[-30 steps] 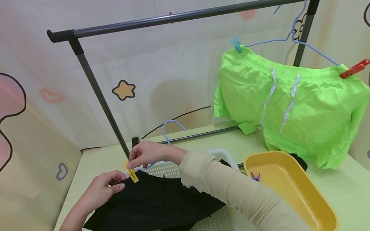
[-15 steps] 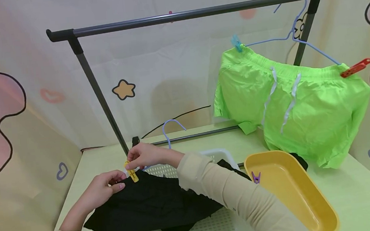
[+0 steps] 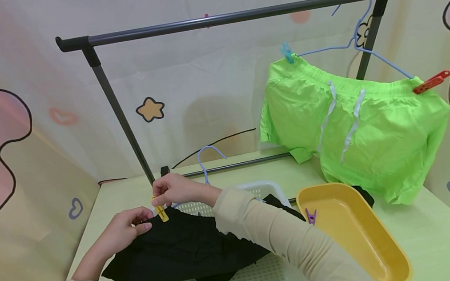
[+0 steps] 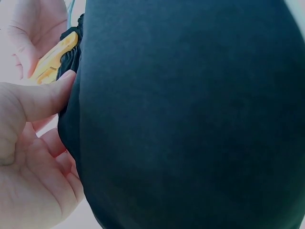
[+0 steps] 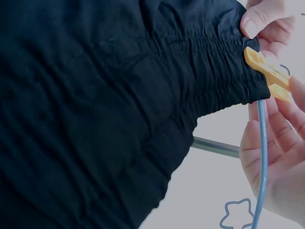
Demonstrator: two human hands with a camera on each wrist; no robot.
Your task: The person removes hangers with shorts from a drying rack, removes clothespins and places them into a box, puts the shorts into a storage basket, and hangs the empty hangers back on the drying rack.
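Black shorts [image 3: 190, 246] with a gathered elastic waistband [image 5: 214, 71] hang between my hands over a white basket. My left hand [image 3: 124, 229] pinches the waistband corner between thumb and fingers. Just beside it, my right hand [image 3: 179, 190] grips the tail of a yellow clothespin [image 3: 160, 211], whose tip sits over that waistband corner. A blue wire hanger [image 5: 262, 157] runs into the cloth at the clip in the right wrist view; its hook [image 3: 206, 151] rises behind my right wrist. In the left wrist view, cloth hides most of the scene.
The white perforated basket [image 3: 267, 188] stands under the cloth. Right of it, a yellow tray [image 3: 353, 232] has a purple clothespin [image 3: 311, 216] at its left rim. Green shorts [image 3: 352, 125] hang by clothespins from a hanger on the dark rack [image 3: 218, 19].
My right hand and forearm have shifted slightly left, uncovering more of the purple clothespin and the black cloth at the right. My left hand stays in place, and the yellow clothespin has barely moved.
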